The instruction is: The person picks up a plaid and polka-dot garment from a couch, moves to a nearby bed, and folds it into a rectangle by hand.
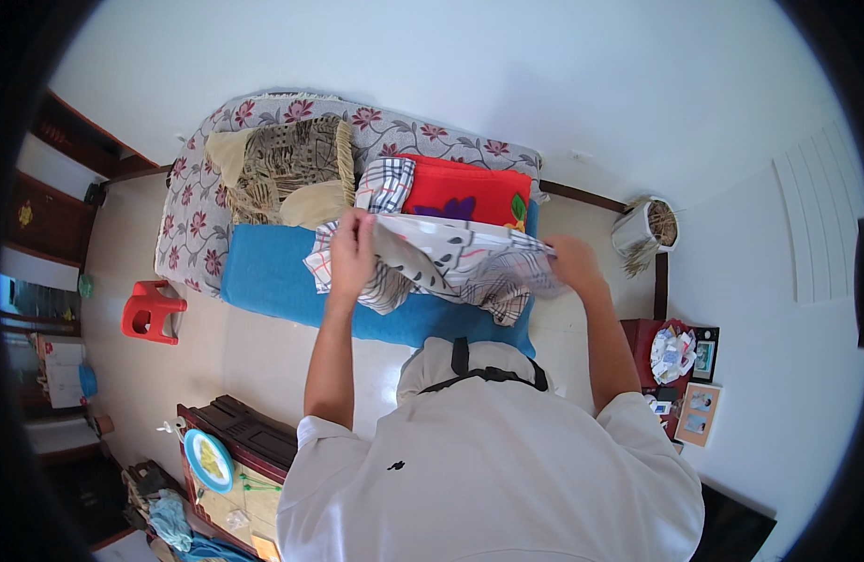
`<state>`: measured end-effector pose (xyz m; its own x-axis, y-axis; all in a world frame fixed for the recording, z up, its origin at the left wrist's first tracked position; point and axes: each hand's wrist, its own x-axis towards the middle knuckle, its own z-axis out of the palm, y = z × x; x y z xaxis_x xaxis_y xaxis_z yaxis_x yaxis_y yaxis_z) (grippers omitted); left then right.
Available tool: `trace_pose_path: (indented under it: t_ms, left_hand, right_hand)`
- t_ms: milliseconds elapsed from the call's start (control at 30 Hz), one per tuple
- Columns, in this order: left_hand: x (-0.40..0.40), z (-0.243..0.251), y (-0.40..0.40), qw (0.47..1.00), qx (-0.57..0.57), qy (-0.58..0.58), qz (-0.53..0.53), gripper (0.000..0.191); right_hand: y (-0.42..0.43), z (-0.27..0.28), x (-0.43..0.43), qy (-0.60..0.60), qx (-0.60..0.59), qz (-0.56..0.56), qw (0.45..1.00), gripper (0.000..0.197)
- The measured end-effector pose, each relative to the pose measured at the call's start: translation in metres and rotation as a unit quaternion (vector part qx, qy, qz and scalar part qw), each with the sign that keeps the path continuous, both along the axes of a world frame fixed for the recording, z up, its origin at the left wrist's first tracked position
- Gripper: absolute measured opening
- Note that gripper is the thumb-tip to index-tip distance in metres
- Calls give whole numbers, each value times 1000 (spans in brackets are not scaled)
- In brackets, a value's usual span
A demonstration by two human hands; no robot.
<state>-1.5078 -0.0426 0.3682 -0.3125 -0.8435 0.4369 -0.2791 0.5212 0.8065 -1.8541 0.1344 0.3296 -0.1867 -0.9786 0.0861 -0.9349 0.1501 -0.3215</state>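
Both my hands grip a white patterned cloth (432, 246) with plaid parts and dark leaf-like marks, stretched between them over a sofa's blue seat cover (277, 263). My left hand (352, 246) pinches its left upper part. At the right end, my right hand (574, 261) has hold of a corner, a little blurred. The lower edge hangs in loose folds over the blue cover. Just behind it lies a folded red blanket (467, 186) with purple and green figures, partly hidden by the cloth. A folded plaid piece (387, 184) rests at the blanket's left side.
A fringed brown throw (291, 165) lies on the floral sofa cover (189, 211). On the floor at left stands a red plastic stool (151, 312). Behind me at left, a table bears a blue-rimmed basin (208, 460). A white planter (646, 225) stands right.
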Motion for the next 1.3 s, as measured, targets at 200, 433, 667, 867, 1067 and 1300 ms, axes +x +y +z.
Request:
trace_pose_path:
  t_ms: [200,433,667,867,1067,1300]
  left_hand:
    - [36,-13,-34,996,-13,-9,83,17]
    - [62,-20,-47,985,81,-151,11,32]
    - [53,-22,-40,983,112,-98,-110,20]
    - [42,-5,-34,969,205,-49,-128,21]
    - [15,-10,-23,960,231,-2,-161,27]
    - [-33,4,10,941,238,25,-241,21]
  right_hand:
    - [7,25,-19,-229,113,-102,962,24]
    - [25,25,-49,-487,-47,-123,864,23]
    - [20,10,-68,-623,-141,-152,754,15]
    - [5,17,-62,-475,-119,-231,841,23]
    - [-15,7,-40,-289,-196,-181,919,24]
    - [-49,81,78,-203,-236,8,950,16]
